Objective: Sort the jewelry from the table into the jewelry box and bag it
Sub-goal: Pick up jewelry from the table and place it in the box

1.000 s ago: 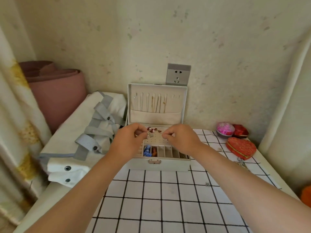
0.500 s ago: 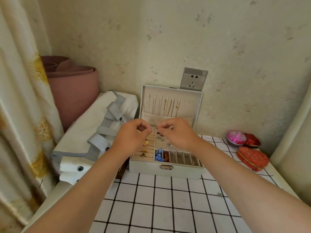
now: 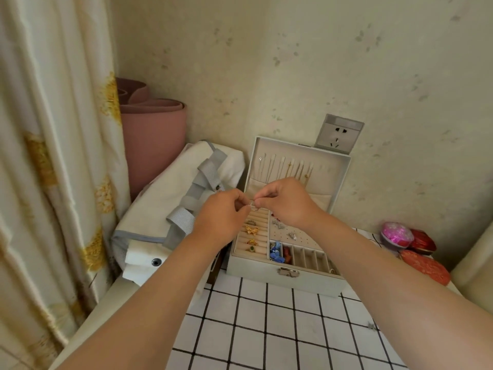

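Observation:
An open cream jewelry box (image 3: 293,279) stands on the checked table (image 3: 266,329) against the wall, its lid upright with thin chains hanging inside. Gold rings sit in the left ring rolls (image 3: 252,232); blue and red pieces fill front compartments (image 3: 277,252). My left hand (image 3: 222,216) and my right hand (image 3: 286,201) meet above the box's back left corner. Both pinch a small silver ring (image 3: 253,206) between their fingertips. A white canvas bag with grey straps (image 3: 170,209) lies left of the box.
A rolled pink mat (image 3: 153,132) stands in the corner beside a curtain (image 3: 53,156). A wall socket (image 3: 338,134) sits above the lid. Red and pink pouches (image 3: 416,247) lie at the table's right edge. A tiny piece (image 3: 371,325) lies on the cloth.
The view has shifted so the box appears further right and lower. Both hands rose from the earring panel to above the ring rolls, still pinching the small piece together.

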Demonstrator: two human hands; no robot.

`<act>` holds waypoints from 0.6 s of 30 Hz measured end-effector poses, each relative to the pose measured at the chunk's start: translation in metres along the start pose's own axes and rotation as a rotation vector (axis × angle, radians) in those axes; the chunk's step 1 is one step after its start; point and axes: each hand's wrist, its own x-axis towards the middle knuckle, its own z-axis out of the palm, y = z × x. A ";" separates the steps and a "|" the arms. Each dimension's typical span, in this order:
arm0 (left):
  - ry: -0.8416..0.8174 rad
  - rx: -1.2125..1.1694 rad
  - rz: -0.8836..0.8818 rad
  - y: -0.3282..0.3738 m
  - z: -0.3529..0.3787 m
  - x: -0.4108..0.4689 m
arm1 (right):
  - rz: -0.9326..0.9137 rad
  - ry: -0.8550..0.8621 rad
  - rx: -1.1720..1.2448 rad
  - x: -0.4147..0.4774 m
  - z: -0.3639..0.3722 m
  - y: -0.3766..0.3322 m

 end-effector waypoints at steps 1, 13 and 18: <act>-0.019 0.075 0.035 -0.003 0.000 -0.001 | 0.002 0.025 -0.057 0.003 0.003 0.005; -0.206 0.425 0.246 -0.013 0.015 -0.006 | -0.117 0.039 -0.560 0.001 0.034 0.030; -0.267 0.401 0.217 -0.016 0.016 -0.005 | -0.198 0.113 -0.587 -0.001 0.038 0.032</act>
